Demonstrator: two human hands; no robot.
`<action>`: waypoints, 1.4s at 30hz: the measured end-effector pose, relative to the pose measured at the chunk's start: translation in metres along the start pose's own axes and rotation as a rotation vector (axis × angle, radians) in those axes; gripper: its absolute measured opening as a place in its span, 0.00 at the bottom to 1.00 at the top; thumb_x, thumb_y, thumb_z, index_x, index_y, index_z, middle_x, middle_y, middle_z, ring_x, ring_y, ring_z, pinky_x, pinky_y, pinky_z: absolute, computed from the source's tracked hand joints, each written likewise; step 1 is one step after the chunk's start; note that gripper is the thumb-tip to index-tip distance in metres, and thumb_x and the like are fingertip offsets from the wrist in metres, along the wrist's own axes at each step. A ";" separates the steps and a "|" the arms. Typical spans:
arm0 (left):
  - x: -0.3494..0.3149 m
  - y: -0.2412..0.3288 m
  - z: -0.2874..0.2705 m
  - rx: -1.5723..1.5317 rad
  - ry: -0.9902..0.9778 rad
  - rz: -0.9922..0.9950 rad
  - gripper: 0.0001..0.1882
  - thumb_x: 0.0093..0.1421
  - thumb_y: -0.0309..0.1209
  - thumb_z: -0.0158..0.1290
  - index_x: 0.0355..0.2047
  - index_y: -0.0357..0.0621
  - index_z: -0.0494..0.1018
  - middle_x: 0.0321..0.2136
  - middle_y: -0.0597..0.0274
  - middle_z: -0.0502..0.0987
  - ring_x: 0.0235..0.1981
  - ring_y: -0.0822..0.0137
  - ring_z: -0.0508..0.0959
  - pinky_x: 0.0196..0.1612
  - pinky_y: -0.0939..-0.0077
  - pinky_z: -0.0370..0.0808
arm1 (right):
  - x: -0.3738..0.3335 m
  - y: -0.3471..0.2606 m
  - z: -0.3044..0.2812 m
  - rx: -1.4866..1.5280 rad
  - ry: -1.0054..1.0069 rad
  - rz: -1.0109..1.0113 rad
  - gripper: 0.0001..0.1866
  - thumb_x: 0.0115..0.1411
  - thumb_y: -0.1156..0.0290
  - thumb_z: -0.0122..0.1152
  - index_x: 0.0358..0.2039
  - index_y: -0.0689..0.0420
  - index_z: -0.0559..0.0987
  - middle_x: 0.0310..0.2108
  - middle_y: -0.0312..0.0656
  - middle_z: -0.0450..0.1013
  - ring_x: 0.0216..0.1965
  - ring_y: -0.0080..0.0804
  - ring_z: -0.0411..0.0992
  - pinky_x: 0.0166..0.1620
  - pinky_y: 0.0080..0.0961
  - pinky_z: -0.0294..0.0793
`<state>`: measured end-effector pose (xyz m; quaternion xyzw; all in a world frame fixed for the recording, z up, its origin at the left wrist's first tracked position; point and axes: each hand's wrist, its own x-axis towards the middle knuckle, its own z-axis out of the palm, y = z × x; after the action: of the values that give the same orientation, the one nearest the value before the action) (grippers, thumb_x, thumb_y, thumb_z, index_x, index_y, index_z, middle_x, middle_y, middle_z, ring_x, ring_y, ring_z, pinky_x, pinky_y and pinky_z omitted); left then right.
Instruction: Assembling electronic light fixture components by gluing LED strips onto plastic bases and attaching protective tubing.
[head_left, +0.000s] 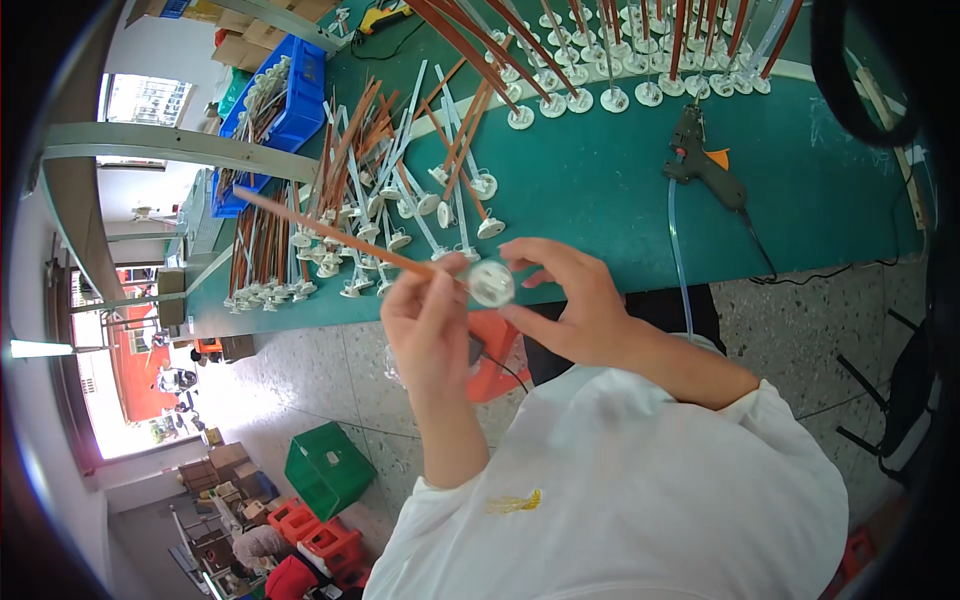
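Observation:
My left hand (428, 322) is closed round the lower end of a flat orange-brown strip (345, 238), which slants up to the left. At the strip's lower end is a round whitish disc (491, 285), its face turned toward me. My right hand (580, 305) is beside the disc, thumb and fingers apart, the thumb tip close to the rim; whether it touches cannot be made out. Both hands are just off the near edge of the green table (590, 190). A dark glue gun (708, 170) with an orange trigger lies on the table to the right.
Several similar strips on discs (470, 180) lie heaped at the left. Rows of upright ones (615, 98) stand along the back. A blue crate (295, 95) holds more. From the glue gun run a clear tube (678, 245) and a black cable (757, 245). A green bin (328, 470) stands on the floor.

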<state>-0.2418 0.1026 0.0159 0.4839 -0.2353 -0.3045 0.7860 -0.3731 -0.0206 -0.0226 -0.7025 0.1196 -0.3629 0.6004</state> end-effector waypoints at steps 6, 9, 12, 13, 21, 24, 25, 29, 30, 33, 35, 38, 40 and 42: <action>-0.017 -0.005 0.015 0.002 -0.029 0.037 0.08 0.62 0.18 0.51 0.41 0.32 0.74 0.39 0.49 0.79 0.43 0.59 0.78 0.49 0.64 0.74 | -0.011 -0.003 0.001 0.361 -0.165 0.137 0.24 0.51 0.81 0.69 0.50 0.65 0.74 0.46 0.46 0.74 0.47 0.32 0.75 0.47 0.29 0.79; -0.017 -0.006 0.014 0.109 0.002 0.110 0.09 0.62 0.17 0.51 0.43 0.33 0.73 0.38 0.48 0.79 0.42 0.59 0.79 0.47 0.66 0.75 | -0.013 -0.004 -0.004 0.475 -0.152 0.257 0.25 0.51 0.85 0.69 0.50 0.66 0.74 0.45 0.45 0.73 0.47 0.31 0.74 0.49 0.29 0.77; -0.017 -0.007 0.019 0.088 -0.030 0.125 0.12 0.62 0.16 0.51 0.46 0.33 0.71 0.37 0.47 0.80 0.40 0.60 0.79 0.45 0.67 0.76 | -0.016 -0.003 -0.009 0.546 -0.077 0.195 0.26 0.48 0.87 0.70 0.49 0.65 0.75 0.44 0.44 0.73 0.45 0.30 0.74 0.49 0.28 0.76; -0.017 -0.006 0.022 0.088 -0.029 0.115 0.12 0.62 0.16 0.51 0.46 0.33 0.71 0.37 0.47 0.80 0.40 0.60 0.79 0.45 0.67 0.76 | -0.017 -0.002 -0.010 0.551 -0.078 0.164 0.26 0.46 0.87 0.71 0.48 0.65 0.76 0.43 0.43 0.72 0.45 0.29 0.74 0.48 0.27 0.76; -0.025 -0.004 0.019 0.179 -0.020 0.187 0.12 0.62 0.16 0.51 0.47 0.35 0.70 0.36 0.49 0.80 0.37 0.64 0.80 0.40 0.70 0.77 | -0.016 0.012 -0.015 0.471 -0.063 -0.026 0.26 0.42 0.89 0.72 0.45 0.65 0.78 0.40 0.43 0.71 0.44 0.30 0.73 0.47 0.25 0.75; -0.024 -0.005 0.022 0.168 -0.022 0.184 0.12 0.62 0.16 0.51 0.46 0.35 0.71 0.36 0.49 0.80 0.35 0.64 0.80 0.38 0.72 0.76 | -0.014 0.015 -0.010 0.508 0.000 -0.033 0.27 0.42 0.90 0.71 0.46 0.65 0.77 0.45 0.46 0.71 0.46 0.31 0.73 0.48 0.26 0.75; -0.024 -0.005 0.021 0.170 -0.024 0.181 0.12 0.62 0.16 0.51 0.46 0.35 0.71 0.36 0.49 0.80 0.35 0.64 0.80 0.38 0.72 0.76 | -0.014 0.015 -0.011 0.623 -0.033 0.012 0.27 0.43 0.89 0.71 0.47 0.65 0.77 0.47 0.47 0.71 0.48 0.32 0.73 0.50 0.27 0.75; -0.024 -0.007 0.027 0.160 0.036 0.200 0.10 0.58 0.16 0.54 0.40 0.33 0.70 0.36 0.45 0.80 0.33 0.62 0.81 0.40 0.70 0.81 | -0.017 0.011 -0.019 0.919 -0.174 0.225 0.23 0.51 0.83 0.67 0.49 0.65 0.75 0.51 0.50 0.71 0.51 0.33 0.72 0.52 0.29 0.73; -0.023 -0.006 0.029 0.187 0.023 0.208 0.09 0.58 0.17 0.55 0.39 0.34 0.70 0.37 0.44 0.79 0.33 0.61 0.81 0.39 0.70 0.81 | -0.017 0.012 -0.021 0.919 -0.170 0.227 0.23 0.51 0.83 0.67 0.49 0.65 0.75 0.51 0.50 0.71 0.51 0.33 0.72 0.52 0.29 0.73; -0.025 -0.003 0.029 0.302 -0.081 0.270 0.10 0.58 0.18 0.56 0.38 0.37 0.67 0.38 0.42 0.79 0.30 0.62 0.80 0.37 0.71 0.81 | -0.016 0.017 -0.026 0.969 -0.243 0.303 0.20 0.57 0.73 0.67 0.49 0.65 0.74 0.48 0.48 0.73 0.50 0.31 0.73 0.51 0.27 0.74; -0.025 -0.003 0.025 0.291 -0.148 0.258 0.11 0.59 0.18 0.55 0.40 0.37 0.66 0.39 0.42 0.78 0.28 0.63 0.80 0.33 0.75 0.79 | -0.016 0.020 -0.028 0.971 -0.319 0.343 0.22 0.60 0.64 0.65 0.49 0.65 0.74 0.46 0.46 0.74 0.48 0.29 0.74 0.49 0.24 0.74; -0.029 -0.001 0.029 0.268 -0.149 0.226 0.15 0.59 0.18 0.55 0.43 0.39 0.62 0.37 0.40 0.78 0.24 0.63 0.79 0.29 0.77 0.78 | -0.017 0.023 -0.027 0.939 -0.355 0.370 0.24 0.61 0.60 0.65 0.49 0.64 0.75 0.44 0.44 0.75 0.46 0.27 0.74 0.47 0.23 0.74; -0.029 0.000 0.031 0.259 -0.084 0.204 0.17 0.58 0.18 0.57 0.42 0.39 0.60 0.33 0.40 0.79 0.22 0.62 0.79 0.28 0.74 0.80 | -0.016 0.022 -0.028 0.967 -0.349 0.366 0.23 0.61 0.60 0.65 0.49 0.64 0.75 0.44 0.44 0.75 0.45 0.27 0.75 0.46 0.23 0.75; -0.026 0.000 0.029 0.273 -0.180 0.287 0.21 0.57 0.18 0.57 0.46 0.39 0.59 0.32 0.39 0.79 0.22 0.61 0.81 0.28 0.74 0.80 | -0.016 0.023 -0.029 0.993 -0.341 0.359 0.22 0.61 0.61 0.64 0.49 0.64 0.75 0.44 0.44 0.75 0.44 0.27 0.75 0.46 0.23 0.75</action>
<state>-0.2793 0.1027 0.0266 0.5181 -0.4102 -0.1967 0.7243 -0.3968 -0.0386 -0.0494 -0.3526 -0.0468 -0.1485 0.9227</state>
